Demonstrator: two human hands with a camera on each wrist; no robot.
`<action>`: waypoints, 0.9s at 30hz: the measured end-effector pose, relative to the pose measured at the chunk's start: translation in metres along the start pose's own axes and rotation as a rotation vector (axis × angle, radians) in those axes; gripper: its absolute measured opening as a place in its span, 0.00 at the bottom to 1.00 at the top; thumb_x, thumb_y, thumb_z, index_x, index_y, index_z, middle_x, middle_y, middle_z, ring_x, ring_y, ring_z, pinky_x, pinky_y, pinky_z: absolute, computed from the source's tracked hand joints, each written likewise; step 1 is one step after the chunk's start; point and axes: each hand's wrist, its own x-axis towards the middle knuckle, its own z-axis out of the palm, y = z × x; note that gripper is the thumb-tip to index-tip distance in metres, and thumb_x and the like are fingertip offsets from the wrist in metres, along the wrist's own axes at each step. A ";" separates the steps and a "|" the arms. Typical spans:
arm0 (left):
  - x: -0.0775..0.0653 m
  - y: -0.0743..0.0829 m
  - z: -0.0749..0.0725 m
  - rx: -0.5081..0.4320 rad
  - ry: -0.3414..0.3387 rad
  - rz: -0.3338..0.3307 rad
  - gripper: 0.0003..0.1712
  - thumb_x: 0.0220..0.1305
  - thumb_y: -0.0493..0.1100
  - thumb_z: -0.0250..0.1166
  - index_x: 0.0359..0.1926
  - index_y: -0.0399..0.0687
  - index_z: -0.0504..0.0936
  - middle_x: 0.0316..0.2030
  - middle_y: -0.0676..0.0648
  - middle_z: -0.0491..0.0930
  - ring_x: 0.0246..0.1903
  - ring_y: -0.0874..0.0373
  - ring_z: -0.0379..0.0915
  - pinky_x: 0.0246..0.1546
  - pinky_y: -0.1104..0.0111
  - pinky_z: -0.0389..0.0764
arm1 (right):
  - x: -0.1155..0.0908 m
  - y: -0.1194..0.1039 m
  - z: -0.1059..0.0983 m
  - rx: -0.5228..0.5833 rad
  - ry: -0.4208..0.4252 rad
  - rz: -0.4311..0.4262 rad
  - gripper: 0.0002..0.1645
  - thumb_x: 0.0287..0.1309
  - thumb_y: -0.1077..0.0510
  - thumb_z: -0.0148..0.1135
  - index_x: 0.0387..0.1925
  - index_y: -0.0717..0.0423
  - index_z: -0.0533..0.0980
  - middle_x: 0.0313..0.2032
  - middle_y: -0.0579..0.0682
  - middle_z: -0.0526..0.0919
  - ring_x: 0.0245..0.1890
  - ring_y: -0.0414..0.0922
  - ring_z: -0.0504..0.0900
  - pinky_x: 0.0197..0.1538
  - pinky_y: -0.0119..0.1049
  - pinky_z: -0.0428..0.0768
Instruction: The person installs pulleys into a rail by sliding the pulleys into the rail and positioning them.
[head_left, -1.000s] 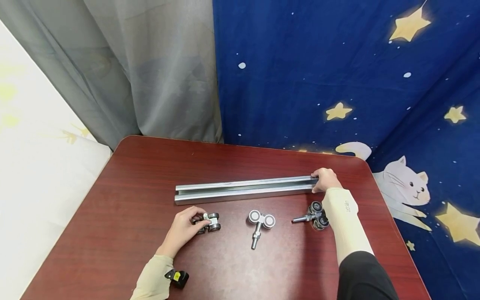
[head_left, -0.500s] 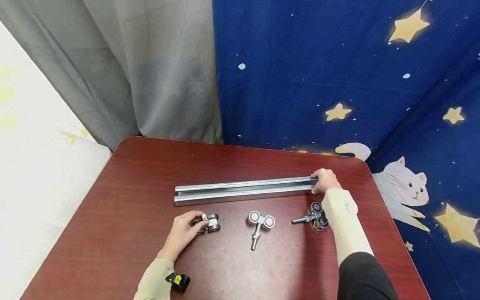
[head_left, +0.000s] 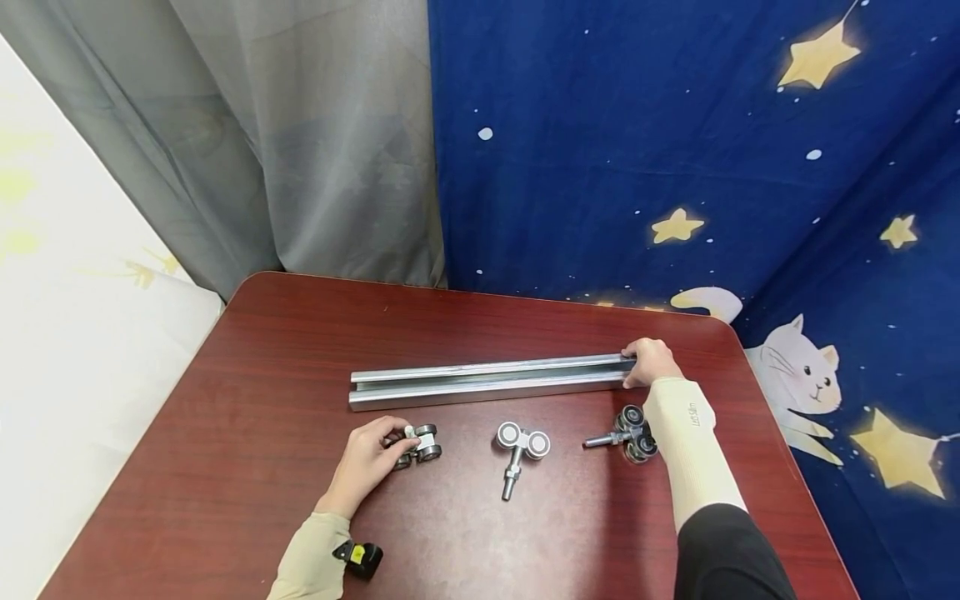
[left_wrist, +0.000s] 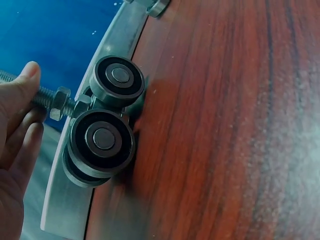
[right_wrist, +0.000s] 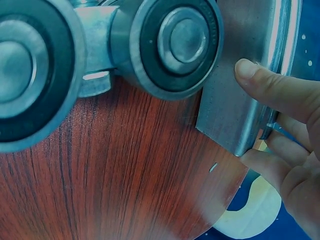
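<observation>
My left hand [head_left: 366, 462] pinches the threaded bolt [left_wrist: 46, 96] of a roller trolley [head_left: 427, 443]. In the left wrist view this trolley's black-faced wheels [left_wrist: 104, 139] stand on the table, close in front of the rail, and the bolt points up. A silver metal channel rail [head_left: 480, 398] lies across the table with its slot upward. Its right end is gripped by my right hand [head_left: 654, 362], thumb on the near wall in the right wrist view and fingers round the far side and end.
A second trolley [head_left: 516, 454] lies mid-table, bolt toward me. Another trolley [head_left: 633, 433] lies by my right forearm, its bolt pointing left. The table's [head_left: 315, 325] far edge meets a grey curtain [head_left: 352, 167] and a blue starry curtain [head_left: 570, 183].
</observation>
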 end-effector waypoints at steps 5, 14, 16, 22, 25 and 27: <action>0.000 0.001 -0.003 -0.003 0.025 -0.024 0.13 0.38 0.31 0.73 0.27 0.46 0.80 0.23 0.54 0.78 0.22 0.71 0.70 0.20 0.71 0.75 | 0.000 -0.002 0.001 0.001 0.001 0.009 0.37 0.26 0.63 0.77 0.48 0.64 0.76 0.51 0.66 0.74 0.52 0.64 0.69 0.52 0.57 0.69; -0.001 -0.003 -0.018 0.044 0.061 -0.082 0.13 0.39 0.31 0.73 0.28 0.46 0.80 0.24 0.54 0.79 0.23 0.70 0.71 0.22 0.74 0.74 | 0.000 0.000 0.000 -0.013 0.004 -0.012 0.38 0.27 0.62 0.77 0.48 0.65 0.75 0.51 0.66 0.74 0.52 0.65 0.68 0.52 0.57 0.69; -0.002 -0.006 -0.024 0.060 0.082 -0.086 0.13 0.39 0.31 0.73 0.27 0.46 0.80 0.24 0.53 0.79 0.23 0.70 0.71 0.23 0.75 0.74 | -0.001 0.000 -0.001 -0.009 0.002 -0.008 0.38 0.27 0.62 0.76 0.48 0.65 0.75 0.51 0.65 0.74 0.52 0.65 0.68 0.53 0.57 0.68; -0.007 -0.014 -0.040 0.057 0.152 -0.100 0.14 0.36 0.27 0.73 0.27 0.42 0.80 0.24 0.50 0.79 0.24 0.72 0.73 0.23 0.81 0.73 | -0.003 -0.002 -0.001 -0.016 0.008 -0.010 0.37 0.27 0.63 0.77 0.48 0.65 0.76 0.51 0.65 0.75 0.52 0.65 0.69 0.53 0.57 0.68; -0.011 -0.019 -0.048 0.065 0.187 -0.112 0.14 0.36 0.26 0.72 0.27 0.41 0.80 0.23 0.49 0.80 0.23 0.75 0.72 0.23 0.84 0.72 | -0.003 -0.002 -0.001 -0.019 0.012 -0.011 0.37 0.27 0.63 0.77 0.48 0.65 0.76 0.50 0.65 0.75 0.51 0.65 0.69 0.52 0.57 0.68; -0.014 -0.021 -0.053 0.084 0.206 -0.128 0.14 0.35 0.26 0.73 0.26 0.41 0.81 0.22 0.49 0.80 0.24 0.77 0.70 0.23 0.84 0.72 | -0.003 -0.002 -0.001 -0.020 0.011 -0.012 0.37 0.26 0.62 0.77 0.48 0.65 0.76 0.50 0.65 0.75 0.51 0.65 0.70 0.52 0.57 0.69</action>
